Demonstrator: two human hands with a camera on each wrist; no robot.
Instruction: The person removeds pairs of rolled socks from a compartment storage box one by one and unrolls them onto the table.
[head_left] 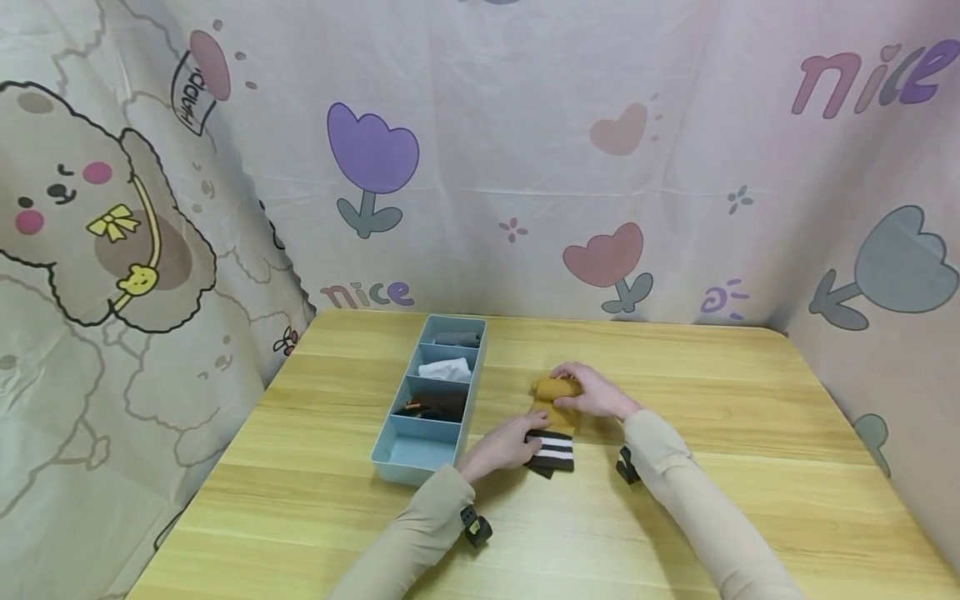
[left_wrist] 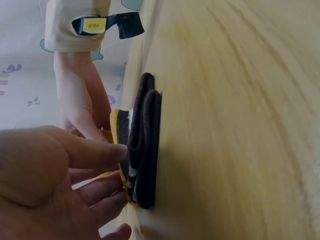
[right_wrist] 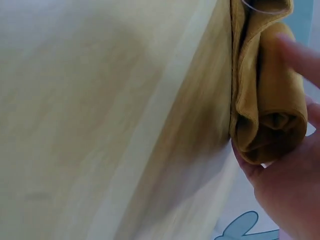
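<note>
A mustard pair of socks lies on the table, its far end rolled up and its black cuffs with white stripes lying flat toward me. My right hand curls round the roll, thumb on one side and fingers on the other. With thumb and fingertips, my left hand presses on the socks near the cuffs. In the left wrist view, the dark cuffs appear as two folded layers on the wood, beside the left thumb.
Left of the socks stands a long blue-grey box with compartments. A grey rolled item, a white cloth item and a dark brown item lie in separate ones; the nearest is bare. Patterned curtains border the wooden table.
</note>
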